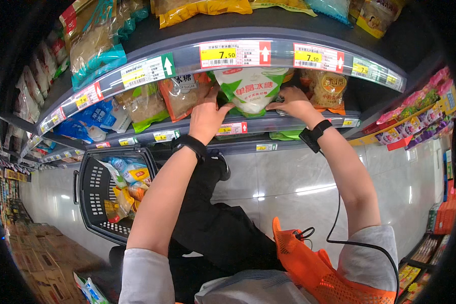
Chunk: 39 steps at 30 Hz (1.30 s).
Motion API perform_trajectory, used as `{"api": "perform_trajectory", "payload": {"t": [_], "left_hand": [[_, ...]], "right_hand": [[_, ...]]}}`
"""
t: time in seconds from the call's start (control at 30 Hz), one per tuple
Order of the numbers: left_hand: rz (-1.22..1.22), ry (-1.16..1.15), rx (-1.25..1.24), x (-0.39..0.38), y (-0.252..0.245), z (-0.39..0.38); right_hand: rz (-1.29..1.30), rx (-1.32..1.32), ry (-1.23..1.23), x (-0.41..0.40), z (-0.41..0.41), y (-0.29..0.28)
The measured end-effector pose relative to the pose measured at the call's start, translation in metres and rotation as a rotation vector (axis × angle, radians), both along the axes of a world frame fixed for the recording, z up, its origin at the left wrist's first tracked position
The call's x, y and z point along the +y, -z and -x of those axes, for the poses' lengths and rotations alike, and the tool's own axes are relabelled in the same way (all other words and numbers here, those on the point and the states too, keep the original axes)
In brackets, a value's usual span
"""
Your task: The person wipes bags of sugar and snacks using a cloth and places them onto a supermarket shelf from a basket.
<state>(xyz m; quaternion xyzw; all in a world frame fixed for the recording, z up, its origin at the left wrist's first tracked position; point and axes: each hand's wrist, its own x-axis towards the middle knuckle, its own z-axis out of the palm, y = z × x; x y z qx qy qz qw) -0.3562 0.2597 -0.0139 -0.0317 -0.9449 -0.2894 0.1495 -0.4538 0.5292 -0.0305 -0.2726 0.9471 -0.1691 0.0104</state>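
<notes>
A white and green bag of rock sugar [252, 89] stands upright at the front of a lower shelf, between my two hands. My left hand [209, 116] is at its left side, the thumb near the bag's lower edge and the other fingers partly hidden beside an orange bag of rock sugar [184, 97]. At its right side is my right hand [293, 104], thumb and fingertips close to the lower edge. Whether either hand grips the bag cannot be told. A bag with an orange base and round label [328, 91] stands right of my right hand.
A shelf edge with price tags [281, 55] curves above my hands, with more bags above it. On the tiled floor at left is a black plastic basket [95, 152] holding several packages. Green-based bags [146, 106] and blue bags [95, 117] fill the shelf at left.
</notes>
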Motion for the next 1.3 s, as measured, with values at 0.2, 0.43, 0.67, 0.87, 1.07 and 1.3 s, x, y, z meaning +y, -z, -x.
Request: {"api": "perform_trajectory", "payload": {"t": [0.2, 0.43, 0.67, 0.87, 1.07, 1.3], "left_hand": [[0.115, 0.001, 0.372, 0.0, 0.006, 0.01], [-0.038, -0.001, -0.093, -0.024, -0.01, -0.011], [-0.494, 0.182, -0.208, -0.128, -0.091, -0.123], [-0.545, -0.583, -0.178, -0.264, -0.104, -0.271], [-0.617, -0.728, -0.284, -0.327, -0.043, -0.324], [-0.474, -0.709, -0.269, -0.36, -0.003, -0.309]], "right_hand": [[-0.007, 0.019, 0.034, -0.002, 0.007, 0.003], [-0.076, 0.1, -0.151, 0.001, -0.006, -0.007], [-0.178, -0.099, 0.0, 0.029, -0.086, -0.099], [0.168, -0.264, -0.314, -0.056, -0.142, -0.18], [0.548, -0.448, -0.888, -0.27, -0.206, -0.211], [0.187, -1.08, -0.533, -0.502, -0.22, -0.003]]}}
